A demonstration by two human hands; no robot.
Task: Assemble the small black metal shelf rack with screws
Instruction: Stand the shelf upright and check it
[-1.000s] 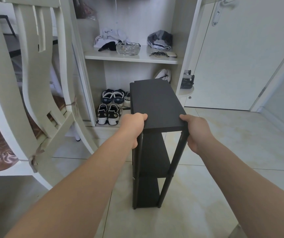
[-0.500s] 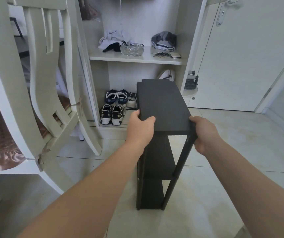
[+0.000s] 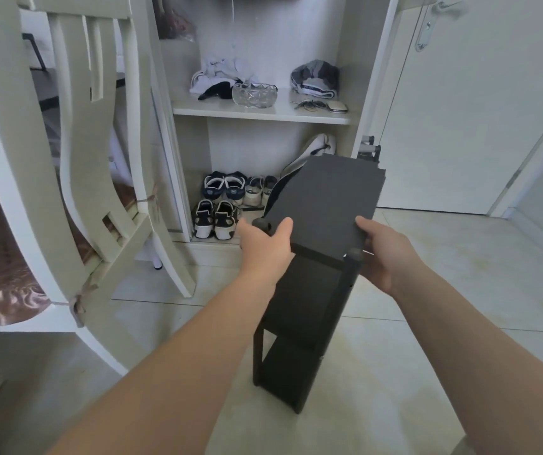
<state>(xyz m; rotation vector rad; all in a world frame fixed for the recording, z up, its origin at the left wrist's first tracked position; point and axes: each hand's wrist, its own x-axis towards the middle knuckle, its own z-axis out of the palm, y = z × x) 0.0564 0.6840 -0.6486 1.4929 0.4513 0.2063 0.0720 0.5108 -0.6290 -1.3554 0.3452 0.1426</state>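
Head view: the small black metal three-tier shelf rack (image 3: 326, 205) is seen tilted over the pale tiled floor (image 3: 444, 323), just before the open white cabinet (image 3: 263, 111). Its top panel's near corners are clamped by the left hand (image 3: 265, 244) and the right hand (image 3: 385, 254), thumbs laid on top.
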